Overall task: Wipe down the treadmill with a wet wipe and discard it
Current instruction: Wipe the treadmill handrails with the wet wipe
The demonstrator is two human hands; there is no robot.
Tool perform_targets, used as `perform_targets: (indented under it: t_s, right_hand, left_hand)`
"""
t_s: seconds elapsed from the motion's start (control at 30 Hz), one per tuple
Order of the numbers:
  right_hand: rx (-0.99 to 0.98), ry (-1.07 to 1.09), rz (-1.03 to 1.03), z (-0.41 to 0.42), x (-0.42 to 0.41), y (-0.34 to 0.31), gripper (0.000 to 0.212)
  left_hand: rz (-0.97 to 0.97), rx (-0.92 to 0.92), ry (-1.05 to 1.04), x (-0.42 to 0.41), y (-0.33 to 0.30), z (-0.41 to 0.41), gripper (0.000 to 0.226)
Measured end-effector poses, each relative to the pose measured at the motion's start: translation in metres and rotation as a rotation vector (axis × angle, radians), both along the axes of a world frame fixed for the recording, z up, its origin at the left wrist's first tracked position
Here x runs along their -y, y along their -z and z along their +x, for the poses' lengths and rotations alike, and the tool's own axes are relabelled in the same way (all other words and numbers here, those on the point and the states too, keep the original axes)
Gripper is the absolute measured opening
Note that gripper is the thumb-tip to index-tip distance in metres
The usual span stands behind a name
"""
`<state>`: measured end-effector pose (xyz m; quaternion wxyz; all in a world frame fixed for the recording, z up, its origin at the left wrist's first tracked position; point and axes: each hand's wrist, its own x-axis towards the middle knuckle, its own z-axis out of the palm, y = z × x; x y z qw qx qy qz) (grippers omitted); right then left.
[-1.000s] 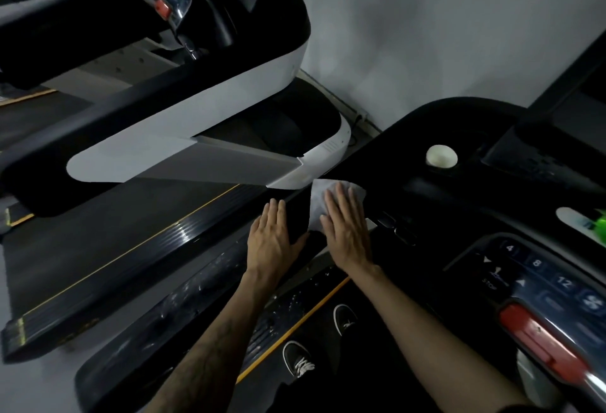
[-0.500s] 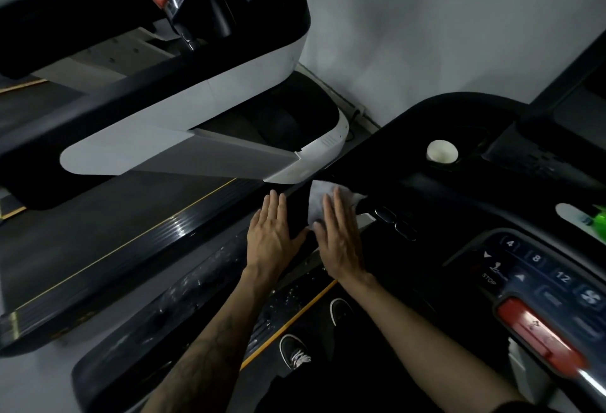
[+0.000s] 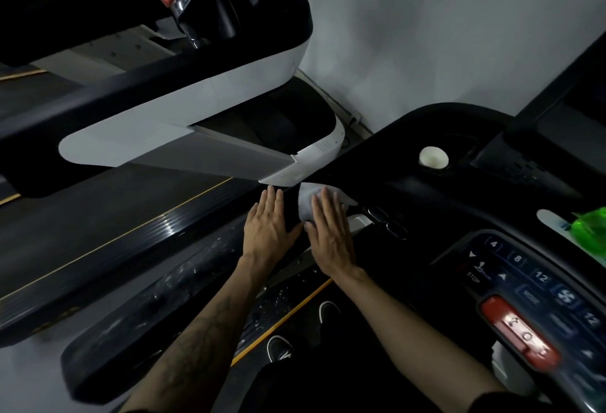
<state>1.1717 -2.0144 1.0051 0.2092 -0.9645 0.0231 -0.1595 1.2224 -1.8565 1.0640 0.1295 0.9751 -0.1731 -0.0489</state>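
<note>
Flat right hand (image 3: 331,235) presses the wet wipe (image 3: 310,198), crumpled without a clear long axis, onto the treadmill (image 3: 410,189) rail at frame centre; left hand (image 3: 267,225) lies flat alongside; both barely shifted since earlier.

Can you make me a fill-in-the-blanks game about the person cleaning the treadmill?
1. The right hand presses a ____ wipe flat on the treadmill's black handrail.
2. The left hand rests flat and holds ____.
3. A white cup sits in the console's cup ____.
4. The big stop button on the console is ____.

Missing words: white; nothing; holder; red
</note>
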Motion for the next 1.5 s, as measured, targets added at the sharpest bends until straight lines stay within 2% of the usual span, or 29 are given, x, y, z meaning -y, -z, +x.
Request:
perform_targets:
  t_s: [0.1,0.3,0.43,0.7,0.9,1.07,1.23,1.37,1.5]
  right_hand:
    - [-0.026,-0.091,-0.042,0.012,0.010,-0.008,0.056]
    - [-0.040,-0.017,-0.106,0.017,0.024,-0.020,0.061]
    - [0.021,-0.248,-0.217,0.015,0.015,-0.017,0.056]
    - [-0.053,-0.095,-0.136,0.015,0.029,-0.021,0.060]
    - [-0.010,-0.318,-0.263,0.019,0.050,-0.024,0.060]
    - [-0.015,-0.215,-0.144,0.014,0.060,-0.009,0.063]
    - [0.035,-0.447,-0.201,0.013,0.044,-0.014,0.060]
    - [-0.016,-0.347,-0.165,0.026,0.050,-0.019,0.057]
    - [0.027,-0.292,-0.119,0.013,0.041,-0.010,0.058]
  left_hand:
    - [0.009,-0.018,0.001,-0.001,-0.002,0.000,0.096]
    - [0.029,-0.040,-0.016,0.002,-0.007,0.003,0.093]
    - [0.023,-0.042,-0.013,0.003,-0.003,0.002,0.093]
    - [0.078,-0.062,-0.041,0.006,-0.008,0.002,0.091]
    - [0.058,-0.076,-0.106,0.010,-0.007,-0.004,0.093]
    - [0.067,-0.041,-0.154,0.014,-0.003,-0.011,0.091]
    - [0.071,-0.066,-0.166,0.016,-0.007,-0.011,0.091]
    - [0.062,-0.093,-0.162,0.013,-0.009,-0.009,0.092]
    - [0.066,-0.079,-0.146,0.007,-0.008,-0.009,0.093]
